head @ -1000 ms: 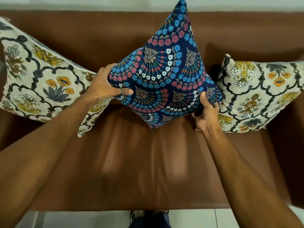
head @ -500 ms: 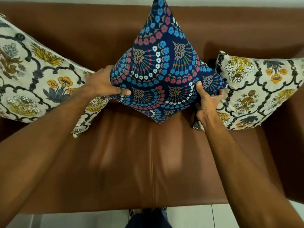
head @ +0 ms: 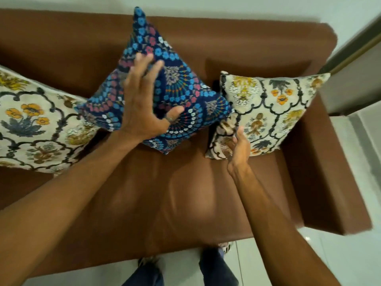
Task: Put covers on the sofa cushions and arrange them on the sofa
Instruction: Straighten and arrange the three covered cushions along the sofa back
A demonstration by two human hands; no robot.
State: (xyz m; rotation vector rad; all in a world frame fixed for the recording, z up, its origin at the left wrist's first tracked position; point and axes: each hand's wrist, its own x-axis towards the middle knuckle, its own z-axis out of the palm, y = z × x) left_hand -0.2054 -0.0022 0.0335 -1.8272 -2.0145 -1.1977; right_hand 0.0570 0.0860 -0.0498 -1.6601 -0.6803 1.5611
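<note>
Both hands have let go of the blue patterned cushion [head: 179,93] since the earlier frames, where they gripped its side corners. From the head view, the left hand [head: 144,108] now lies spread and flat against the cushion's face, fingers splayed, grasping nothing. The right hand [head: 239,149] hangs open, palm turned inward, just in front of the right cream floral cushion [head: 274,112]. Standing on one corner, the blue cushion leans on the brown sofa [head: 165,193] backrest, between that cushion and the left cream floral cushion [head: 37,124].
</note>
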